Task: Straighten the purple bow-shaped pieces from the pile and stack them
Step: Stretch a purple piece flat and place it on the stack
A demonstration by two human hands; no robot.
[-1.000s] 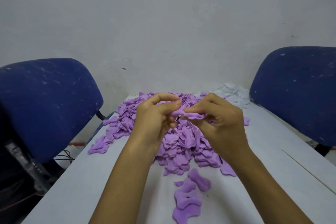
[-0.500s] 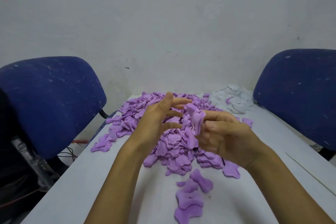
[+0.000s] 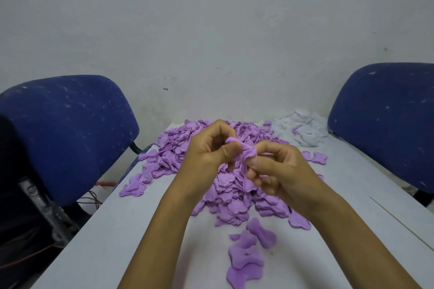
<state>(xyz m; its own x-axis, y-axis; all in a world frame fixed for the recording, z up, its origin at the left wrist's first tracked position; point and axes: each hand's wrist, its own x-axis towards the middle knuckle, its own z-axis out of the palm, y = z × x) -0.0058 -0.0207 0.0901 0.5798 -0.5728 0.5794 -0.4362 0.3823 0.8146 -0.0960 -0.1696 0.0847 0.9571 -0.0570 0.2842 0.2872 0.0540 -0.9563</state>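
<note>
Lying nearest on surface (image 3: 117, 241): stack (image 3: 246, 258) | both grips pinching one bow (image 3: 243, 150) above pile (image 3: 225, 183): left hand (image 3: 206, 155), right hand (image 3: 279, 171) | white scraps (image 3: 303, 129) farther right | blue chairs (image 3: 70, 134) flanking.

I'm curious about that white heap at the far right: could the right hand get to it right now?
Probably not right away: the right hand and left hand together pinch a purple piece. Otherwise nothing blocks the way to the white heap.
</note>
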